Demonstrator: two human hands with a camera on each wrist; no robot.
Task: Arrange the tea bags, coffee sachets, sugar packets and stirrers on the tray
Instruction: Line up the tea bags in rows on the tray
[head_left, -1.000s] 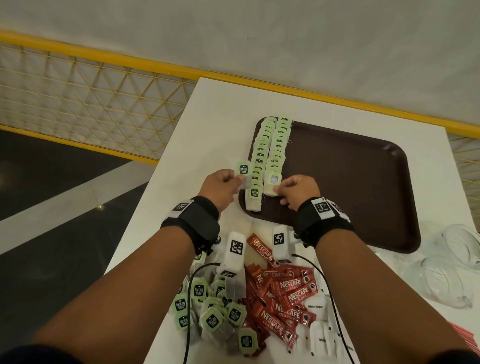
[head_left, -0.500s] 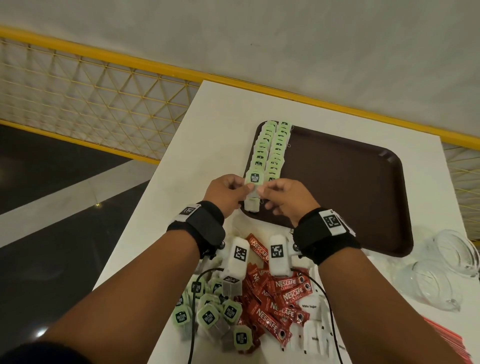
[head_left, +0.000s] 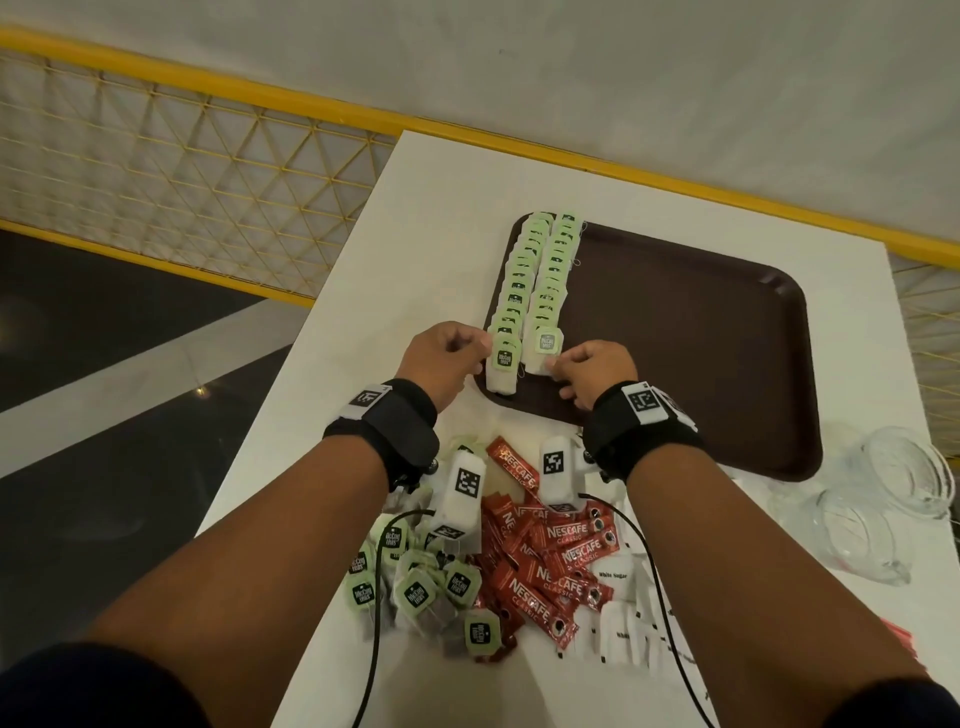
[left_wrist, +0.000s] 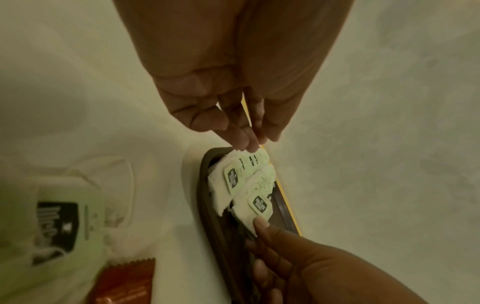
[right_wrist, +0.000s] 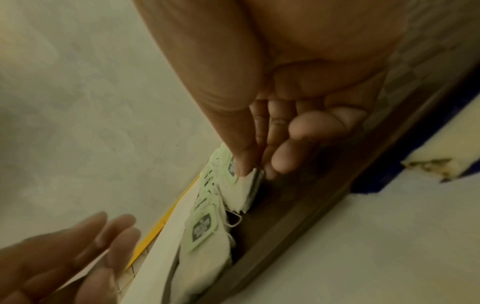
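Note:
A brown tray (head_left: 701, 338) holds two rows of green-tagged tea bags (head_left: 540, 270) along its left side. My left hand (head_left: 480, 353) is at the tray's near left corner, its fingertips (left_wrist: 246, 144) touching the edge of the front tea bag of the left row (head_left: 503, 364). My right hand (head_left: 553, 370) pinches the near corner of the front tea bag of the right row (head_left: 545, 345) between thumb and finger (right_wrist: 242, 170). Loose tea bags (head_left: 415, 592), red coffee sachets (head_left: 550, 571) and white sugar packets (head_left: 618, 577) lie in a heap under my forearms.
Clear glass jars (head_left: 883, 499) lie on the white table right of the tray. Thin red sticks (head_left: 904, 639) show at the right edge. The table's left edge drops to a dark floor; a yellow mesh railing (head_left: 208, 171) runs behind.
My left hand brought a tea bag from the tray's left side onto the front of the left row. Both hands met over it, then the right settled on the right row's front bag.

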